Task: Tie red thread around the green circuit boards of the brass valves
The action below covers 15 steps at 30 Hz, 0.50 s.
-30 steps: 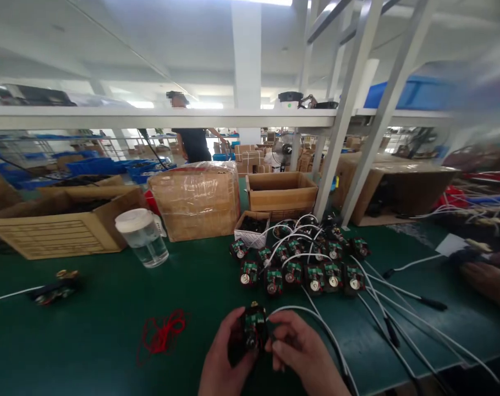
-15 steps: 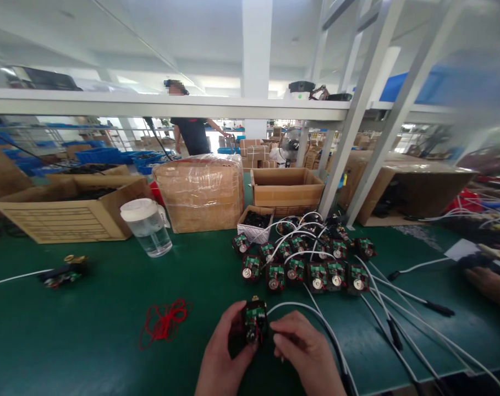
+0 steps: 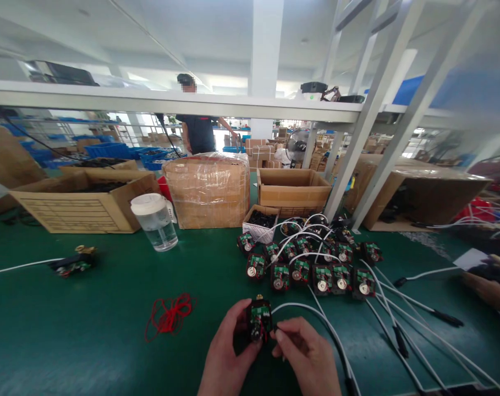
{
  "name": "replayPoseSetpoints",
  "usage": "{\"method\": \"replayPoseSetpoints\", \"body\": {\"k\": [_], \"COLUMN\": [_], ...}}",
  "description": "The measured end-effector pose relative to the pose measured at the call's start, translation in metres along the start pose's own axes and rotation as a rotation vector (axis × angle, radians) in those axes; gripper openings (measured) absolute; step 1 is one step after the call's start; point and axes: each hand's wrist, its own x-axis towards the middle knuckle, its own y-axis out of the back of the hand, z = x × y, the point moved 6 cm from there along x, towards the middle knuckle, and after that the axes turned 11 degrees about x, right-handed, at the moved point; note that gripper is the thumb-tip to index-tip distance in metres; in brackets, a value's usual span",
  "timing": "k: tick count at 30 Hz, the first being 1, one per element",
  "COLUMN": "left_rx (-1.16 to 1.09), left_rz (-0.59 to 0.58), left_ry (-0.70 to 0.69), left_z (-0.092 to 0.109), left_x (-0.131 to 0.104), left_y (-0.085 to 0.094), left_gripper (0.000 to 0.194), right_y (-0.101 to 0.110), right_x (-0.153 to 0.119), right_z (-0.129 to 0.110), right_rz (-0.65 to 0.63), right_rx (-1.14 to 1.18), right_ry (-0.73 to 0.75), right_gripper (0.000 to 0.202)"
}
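Now | left hand grip closed round module | right hand fingertips pinching its right edge

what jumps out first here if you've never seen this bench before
Low in the middle, the left hand and right hand hold a small black module with a green circuit board between them. Just beyond lies a cluster of matching modules trailing white cables over the green bench. To the left sit a red wire tangle and a clear jug.
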Motion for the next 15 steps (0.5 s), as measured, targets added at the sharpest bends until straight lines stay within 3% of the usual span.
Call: {"method": "replayPoseSetpoints", "body": {"k": [6,15], "left_rx": [-0.013,-0.022], "left_rz": [0.025,0.016], "left_ry": [0.004,0.021], "left_z": [0.004,0.000], "left_x": [0.001,0.001], "left_y": [0.002,-0.001], "left_gripper": [0.056,0.058], "right_y": [-0.006,-0.017], "right_x": [0.002,0.004], "right_z": [-0.021,-0.019], "right_rz": [-0.057,0.016], "right_rx": [-0.168,-0.206], "right_ry": [0.181,0.182], "right_gripper": [0.027,0.028]}}
